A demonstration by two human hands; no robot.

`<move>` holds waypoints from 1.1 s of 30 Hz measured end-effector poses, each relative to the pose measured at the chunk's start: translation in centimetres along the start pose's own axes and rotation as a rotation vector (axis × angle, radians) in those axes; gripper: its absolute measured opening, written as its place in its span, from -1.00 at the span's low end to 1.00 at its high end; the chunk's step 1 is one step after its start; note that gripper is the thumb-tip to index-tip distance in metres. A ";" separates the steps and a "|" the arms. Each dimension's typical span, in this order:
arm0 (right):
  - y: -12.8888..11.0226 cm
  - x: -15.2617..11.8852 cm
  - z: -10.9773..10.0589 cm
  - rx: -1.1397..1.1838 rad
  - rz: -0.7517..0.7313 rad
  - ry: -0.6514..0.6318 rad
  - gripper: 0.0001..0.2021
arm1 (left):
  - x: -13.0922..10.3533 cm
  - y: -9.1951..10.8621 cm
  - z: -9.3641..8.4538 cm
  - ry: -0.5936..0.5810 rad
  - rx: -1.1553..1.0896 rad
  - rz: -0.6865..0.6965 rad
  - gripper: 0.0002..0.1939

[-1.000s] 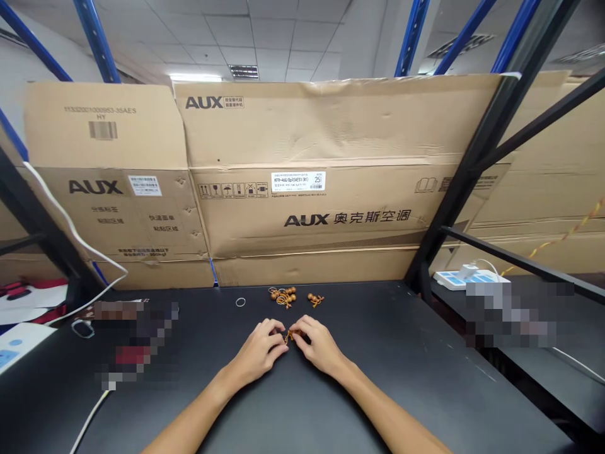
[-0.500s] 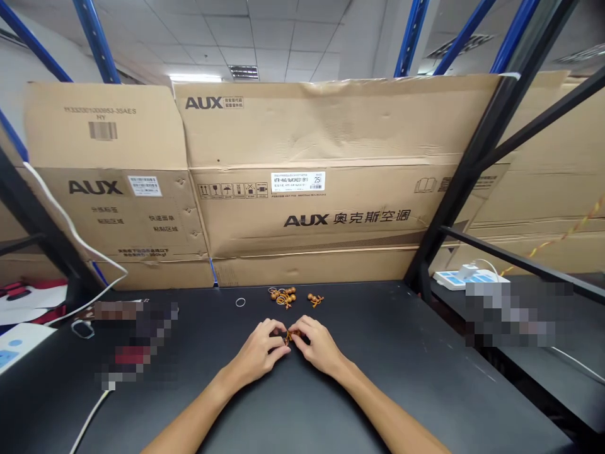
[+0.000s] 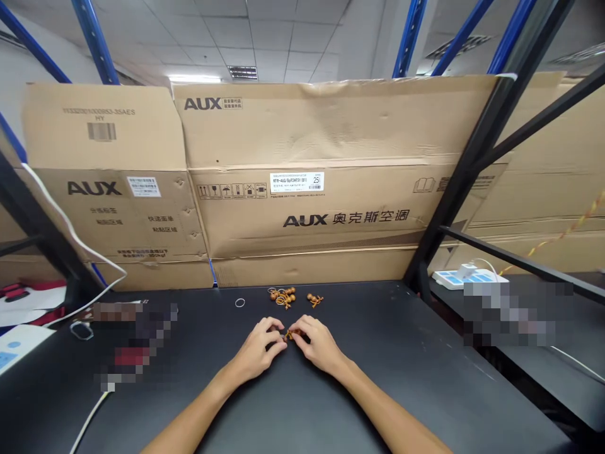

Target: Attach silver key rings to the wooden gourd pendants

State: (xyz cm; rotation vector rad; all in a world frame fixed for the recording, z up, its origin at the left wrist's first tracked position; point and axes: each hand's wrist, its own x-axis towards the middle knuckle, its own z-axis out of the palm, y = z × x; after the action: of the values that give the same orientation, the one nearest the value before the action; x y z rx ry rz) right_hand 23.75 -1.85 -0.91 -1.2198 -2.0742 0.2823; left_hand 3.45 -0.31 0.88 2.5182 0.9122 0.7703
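A small orange cord piece (image 3: 290, 335) is pinched at mid-surface by the right hand (image 3: 314, 343). The left hand (image 3: 262, 345) is curled beside its left end (grip cannot be told; fingertips partly hidden). Beyond, on the black surface (image 3: 293, 403), a beaded cluster (image 3: 282, 296) is flanked by a ring (image 3: 240, 302), left, and a smaller beaded piece (image 3: 315, 299), right.

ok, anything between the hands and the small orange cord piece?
Nothing visible. The right hand pinches the orange cord piece; the left hand's fingertips are right beside it, contact unclear. The beaded bunch, separate beaded piece and loose ring lie beyond the hands, not between.
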 end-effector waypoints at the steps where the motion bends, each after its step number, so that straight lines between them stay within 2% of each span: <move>1: 0.1 0.0 0.0 -0.010 0.006 0.000 -0.85 | 0.0 0.1 -0.1 -0.020 0.002 0.012 -0.79; 5: 0.4 -0.1 0.2 -0.004 -0.012 -0.008 -0.85 | -0.1 0.2 -0.2 -0.054 0.064 0.011 -0.79; 13: 0.4 0.0 0.0 -0.074 -0.012 0.057 -0.90 | -0.1 -0.1 0.0 0.075 0.196 -0.043 -0.90; 18: 0.1 -0.2 0.0 -0.142 -0.041 -0.059 -0.92 | 0.0 0.1 0.1 0.027 0.273 -0.018 -0.85; 25: 0.8 -0.1 0.2 -0.229 0.055 -0.099 -0.58 | -0.3 -2.0 0.7 -0.014 0.320 -0.076 -0.55; 33: 1.5 -0.3 0.4 -0.193 0.076 -0.137 -0.52 | -0.6 -2.6 1.1 -0.023 0.318 -0.087 -0.49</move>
State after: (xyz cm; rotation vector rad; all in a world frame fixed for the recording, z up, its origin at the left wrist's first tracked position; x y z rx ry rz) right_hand 24.55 -1.24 -2.08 -1.4321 -2.2161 0.2097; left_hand 2.48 1.05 -1.44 2.7265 1.2109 0.6089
